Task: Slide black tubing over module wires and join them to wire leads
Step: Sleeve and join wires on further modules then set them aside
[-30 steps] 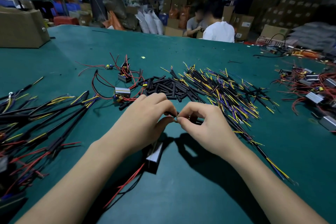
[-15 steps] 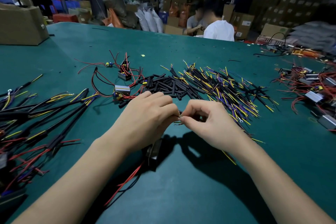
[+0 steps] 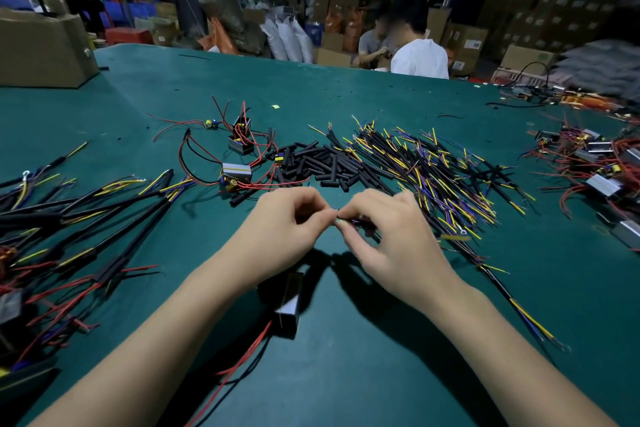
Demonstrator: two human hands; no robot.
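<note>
My left hand and my right hand meet fingertip to fingertip above the green table. Between them they pinch thin wire ends; the left hand's wire is hidden by its fingers. My right hand pinches a black-sheathed wire lead that trails right and down to yellow and blue ends. A small black module with red and black wires lies under my left wrist. A heap of short black tubing pieces lies just beyond my hands.
A pile of black, yellow and purple wire leads spreads at centre right. Finished harnesses lie at the left. More modules with red wires sit at the right, and two behind my left hand. A cardboard box stands far left. Two people work past the far edge.
My hands stay joined at the fingertips and have shifted slightly, the fingers working the wire ends. The lead trailing from my right hand has swung a little.
</note>
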